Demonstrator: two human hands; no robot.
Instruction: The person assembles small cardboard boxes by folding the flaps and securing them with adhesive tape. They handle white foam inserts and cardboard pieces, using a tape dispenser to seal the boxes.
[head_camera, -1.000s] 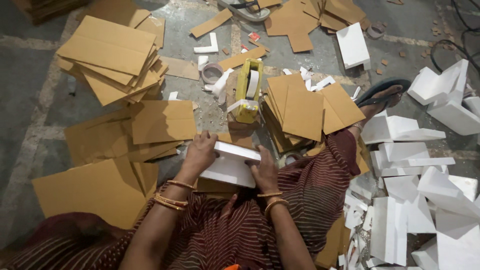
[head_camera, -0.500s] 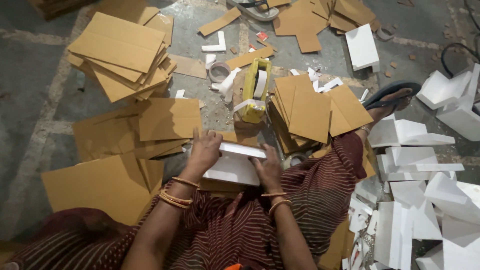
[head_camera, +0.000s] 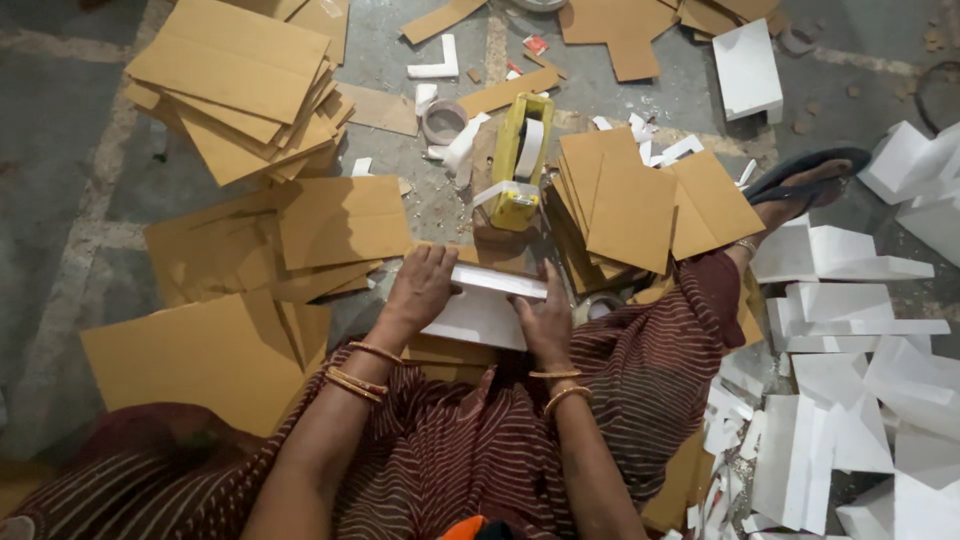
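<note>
Down in our lap we hold a white folded box (head_camera: 485, 308), its open edge turned away from us. Our left hand (head_camera: 422, 287) lies flat over the box's left end, fingers spread narrowly and pressing on top; our right hand (head_camera: 546, 318) grips the right end, thumb along the near face. Both hands are closed on the box, which rests against our striped maroon cloth (head_camera: 480, 450) just above a sheet of brown cardboard. Just beyond the box stands a yellow tape dispenser (head_camera: 521, 160) on the grey floor (head_camera: 60, 150), with a tape roll (head_camera: 441, 120) near it. Stacks of brown cardboard sheets (head_camera: 240, 80) lie to the left and more (head_camera: 640, 200) to the right. White folded boxes (head_camera: 850, 300) pile up at the far right, beside a dark sandal (head_camera: 805, 172).
</note>
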